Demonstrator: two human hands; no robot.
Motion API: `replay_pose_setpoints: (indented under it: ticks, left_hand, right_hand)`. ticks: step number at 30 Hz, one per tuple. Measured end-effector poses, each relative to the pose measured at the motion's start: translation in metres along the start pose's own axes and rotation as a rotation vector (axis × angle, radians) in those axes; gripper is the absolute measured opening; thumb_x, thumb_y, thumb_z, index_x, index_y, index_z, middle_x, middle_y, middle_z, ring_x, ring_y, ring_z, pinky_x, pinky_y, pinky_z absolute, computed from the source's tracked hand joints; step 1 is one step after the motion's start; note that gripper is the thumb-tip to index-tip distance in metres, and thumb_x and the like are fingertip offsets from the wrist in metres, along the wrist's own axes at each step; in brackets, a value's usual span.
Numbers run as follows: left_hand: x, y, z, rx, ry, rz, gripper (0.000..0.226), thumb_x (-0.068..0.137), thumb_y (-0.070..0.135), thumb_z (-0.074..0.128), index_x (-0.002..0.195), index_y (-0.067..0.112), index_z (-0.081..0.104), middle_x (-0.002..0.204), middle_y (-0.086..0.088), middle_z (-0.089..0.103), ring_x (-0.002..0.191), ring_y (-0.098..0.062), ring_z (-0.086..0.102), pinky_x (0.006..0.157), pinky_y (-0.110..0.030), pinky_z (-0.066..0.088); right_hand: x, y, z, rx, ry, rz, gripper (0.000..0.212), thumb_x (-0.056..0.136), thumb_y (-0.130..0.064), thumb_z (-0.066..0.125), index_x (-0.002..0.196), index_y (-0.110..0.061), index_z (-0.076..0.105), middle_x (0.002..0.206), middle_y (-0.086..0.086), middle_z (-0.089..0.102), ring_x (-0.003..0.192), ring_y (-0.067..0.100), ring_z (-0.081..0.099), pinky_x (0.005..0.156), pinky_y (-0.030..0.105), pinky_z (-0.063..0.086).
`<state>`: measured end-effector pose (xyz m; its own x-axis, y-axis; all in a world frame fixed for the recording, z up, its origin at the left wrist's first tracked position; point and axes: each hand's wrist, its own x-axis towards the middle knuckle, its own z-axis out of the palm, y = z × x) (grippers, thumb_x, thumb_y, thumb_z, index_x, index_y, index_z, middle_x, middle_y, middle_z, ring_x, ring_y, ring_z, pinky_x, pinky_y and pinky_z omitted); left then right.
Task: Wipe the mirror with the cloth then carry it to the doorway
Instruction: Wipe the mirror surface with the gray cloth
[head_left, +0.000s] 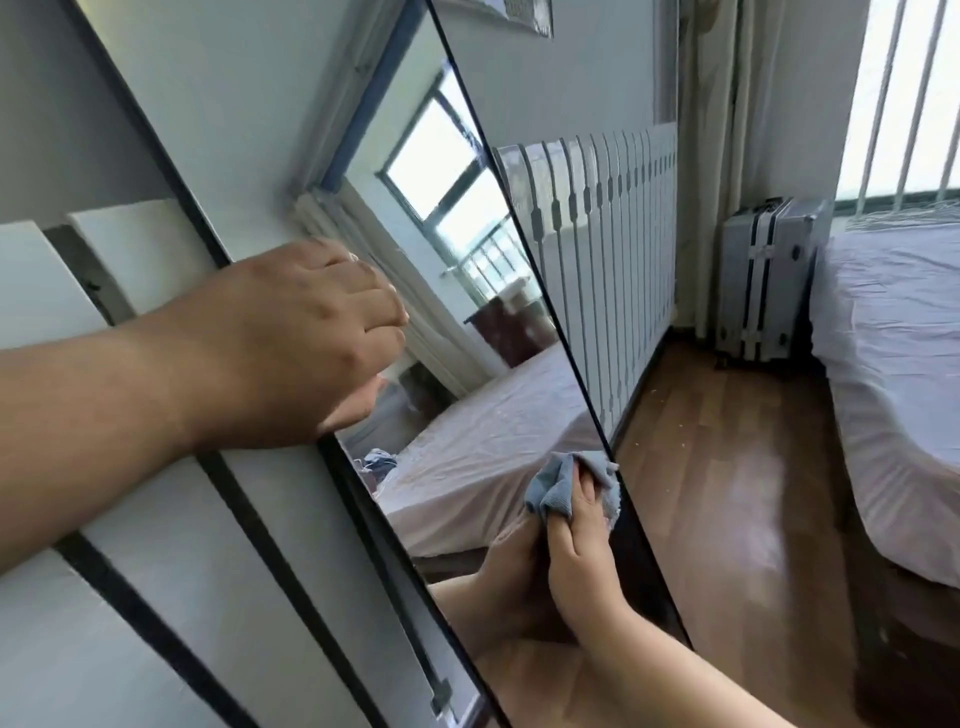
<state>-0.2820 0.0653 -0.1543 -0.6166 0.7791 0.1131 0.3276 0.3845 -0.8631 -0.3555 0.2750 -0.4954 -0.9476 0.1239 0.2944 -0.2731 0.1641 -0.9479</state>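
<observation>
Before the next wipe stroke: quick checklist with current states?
1. Left hand steadying the mirror at its left edge: ok.
2. Cloth gripped in right hand: ok.
3. Cloth against the glass: ok, low, near the right edge.
4. Upper glass clean: cannot tell, reflections hide smears.
5. Mirror's foot stable: cannot tell, out of view.
6. Floor beside the mirror passable: ok, suitcase and bed stand apart.
</observation>
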Motion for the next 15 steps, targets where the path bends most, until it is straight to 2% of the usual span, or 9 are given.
replay_pose_setpoints:
  ticks: [3, 7, 12, 15]
  left_hand:
    - [-0.001, 0.002, 0.0, 0.003, 0.004, 0.004, 0.036, 0.098, 0.04, 0.057, 0.108, 0.012, 0.078, 0.122, -0.013, 0.079, 0.119, -0.04, 0.072, 0.106, -0.06, 0.052]
    - [-0.003, 0.029, 0.003, 0.003, 0.048, -0.073, 0.04, 0.098, 0.04, 0.061, 0.115, 0.007, 0.078, 0.133, -0.022, 0.076, 0.129, -0.044, 0.07, 0.117, -0.063, 0.047]
    - [0.005, 0.12, 0.008, -0.132, -0.015, -0.032, 0.045, 0.102, 0.042, 0.057, 0.129, 0.012, 0.077, 0.141, -0.018, 0.075, 0.135, -0.039, 0.069, 0.122, -0.064, 0.044]
    - [-0.004, 0.166, 0.027, -0.179, -0.068, -0.03, 0.047, 0.102, 0.039, 0.057, 0.134, 0.011, 0.076, 0.144, -0.017, 0.074, 0.139, -0.04, 0.066, 0.122, -0.064, 0.045]
  right_hand:
    - [-0.003, -0.007, -0.007, 0.006, -0.021, 0.018, 0.065, 0.102, -0.038, 0.039, 0.164, -0.04, 0.021, 0.177, -0.006, 0.023, 0.165, 0.011, 0.01, 0.134, 0.055, 0.008]
    - [-0.005, -0.006, -0.019, -0.003, -0.1, 0.025, 0.067, 0.102, -0.041, 0.039, 0.167, -0.035, 0.025, 0.177, -0.007, 0.024, 0.165, 0.011, 0.01, 0.134, 0.053, 0.011]
    - [-0.027, 0.005, -0.021, -0.058, -0.197, -0.061, 0.066, 0.105, -0.04, 0.039, 0.169, -0.035, 0.022, 0.179, -0.01, 0.014, 0.165, 0.005, -0.001, 0.135, 0.044, 0.006]
    - [-0.05, 0.035, -0.027, -0.087, -0.211, -0.118, 0.065, 0.105, -0.037, 0.04, 0.168, -0.033, 0.024, 0.179, -0.012, 0.013, 0.164, 0.002, -0.002, 0.134, 0.038, 0.006]
